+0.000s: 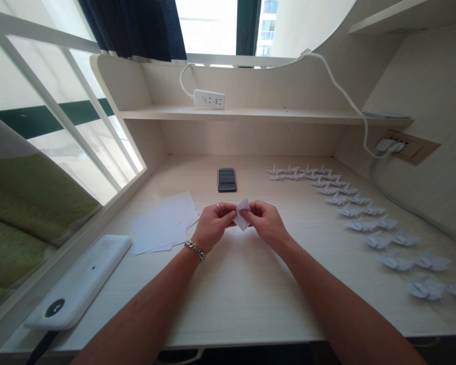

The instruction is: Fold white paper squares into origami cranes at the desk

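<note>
At 8 o'clock from the hands, a white plastic slab (78, 284) lies along the edge of the pale wood-grain tabletop (251, 309), with a round black mark near its end and no legible writing. At 9 o'clock, loose white paper sheets (161, 224) overlap in an uneven fan. The left hand (213, 226), with a metal ring (218, 207) on one finger and a chunky silver chain bracelet (195, 250) at the wrist, pinches a small piece of folded white paper (242, 214) from one side. The right hand (266, 222) pinches it from the other, so the hands are close together and clamped on the crisp, angular fold, just above the middle of the tabletop. At 12 o'clock sits a dark phone (227, 181), its upper part blurred. From 1 to 3 o'clock, white origami cranes (349, 212) stand in a long double row curving toward the lower right.
</note>
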{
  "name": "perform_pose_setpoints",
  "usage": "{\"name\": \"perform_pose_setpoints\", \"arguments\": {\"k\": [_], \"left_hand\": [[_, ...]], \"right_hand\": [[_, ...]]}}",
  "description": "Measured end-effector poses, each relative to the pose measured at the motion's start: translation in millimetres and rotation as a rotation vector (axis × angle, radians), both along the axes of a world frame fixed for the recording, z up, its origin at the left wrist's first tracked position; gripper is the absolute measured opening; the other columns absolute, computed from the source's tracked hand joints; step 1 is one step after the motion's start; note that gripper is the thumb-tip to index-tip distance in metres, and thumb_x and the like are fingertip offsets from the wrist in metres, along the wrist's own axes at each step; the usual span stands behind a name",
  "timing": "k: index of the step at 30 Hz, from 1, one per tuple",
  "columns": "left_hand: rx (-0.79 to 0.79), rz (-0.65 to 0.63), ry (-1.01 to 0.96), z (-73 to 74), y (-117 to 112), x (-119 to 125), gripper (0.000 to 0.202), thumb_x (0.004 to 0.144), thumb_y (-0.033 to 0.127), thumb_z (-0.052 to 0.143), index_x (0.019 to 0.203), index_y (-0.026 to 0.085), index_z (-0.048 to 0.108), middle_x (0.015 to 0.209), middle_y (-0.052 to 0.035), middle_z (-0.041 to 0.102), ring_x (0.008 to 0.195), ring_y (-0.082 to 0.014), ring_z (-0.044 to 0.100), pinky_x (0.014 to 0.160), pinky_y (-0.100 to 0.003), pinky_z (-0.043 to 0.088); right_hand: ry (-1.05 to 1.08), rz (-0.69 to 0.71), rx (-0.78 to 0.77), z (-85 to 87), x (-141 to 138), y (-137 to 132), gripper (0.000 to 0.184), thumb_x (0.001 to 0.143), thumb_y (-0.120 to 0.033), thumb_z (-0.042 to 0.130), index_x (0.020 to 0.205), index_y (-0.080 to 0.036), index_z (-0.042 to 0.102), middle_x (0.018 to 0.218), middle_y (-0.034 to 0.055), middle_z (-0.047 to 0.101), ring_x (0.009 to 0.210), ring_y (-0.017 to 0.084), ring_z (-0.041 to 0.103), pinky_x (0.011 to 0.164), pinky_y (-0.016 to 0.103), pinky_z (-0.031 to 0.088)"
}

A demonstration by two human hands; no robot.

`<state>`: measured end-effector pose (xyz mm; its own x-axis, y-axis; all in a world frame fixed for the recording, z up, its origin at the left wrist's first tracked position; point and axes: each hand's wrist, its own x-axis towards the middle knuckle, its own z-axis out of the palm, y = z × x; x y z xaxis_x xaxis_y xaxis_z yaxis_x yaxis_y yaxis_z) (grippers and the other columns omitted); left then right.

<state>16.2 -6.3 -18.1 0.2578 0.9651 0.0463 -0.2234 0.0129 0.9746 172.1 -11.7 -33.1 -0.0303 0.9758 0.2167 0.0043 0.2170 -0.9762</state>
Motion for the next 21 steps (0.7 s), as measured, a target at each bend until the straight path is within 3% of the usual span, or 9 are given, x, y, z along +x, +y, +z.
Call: {"name": "perform_pose_setpoints", "arguments": {"k": [13, 21], "left_hand": [[-0.004, 0.002, 0.008, -0.2, 0.5, 0.5, 0.035, 0.067, 0.035, 0.078, 0.089, 0.009, 0.071, 0.08, -0.0072, 0.071, 0.072, -0.0147, 0.065, 0.074, -0.031, 0.055], [-0.006, 0.016, 0.048, 1.8, -1.4, 0.4, 0.035, 0.064, 0.036, 0.079, 0.082, 0.009, 0.068, 0.074, -0.0061, 0.07, 0.07, -0.015, 0.065, 0.071, -0.031, 0.056]], "right_hand": [[0.02, 0.008, -0.022, 1.5, -0.6, -0.9, 0.028, 0.071, -0.04, 0.072, 0.08, -0.014, 0.067, 0.071, 0.0049, 0.065, 0.065, 0.018, 0.06, 0.06, 0.031, 0.05], [-0.015, 0.007, 0.009, 1.4, -0.1, -1.0, 0.024, 0.071, -0.038, 0.073, 0.076, -0.015, 0.066, 0.07, 0.0031, 0.065, 0.065, 0.016, 0.059, 0.06, 0.029, 0.049]]}}
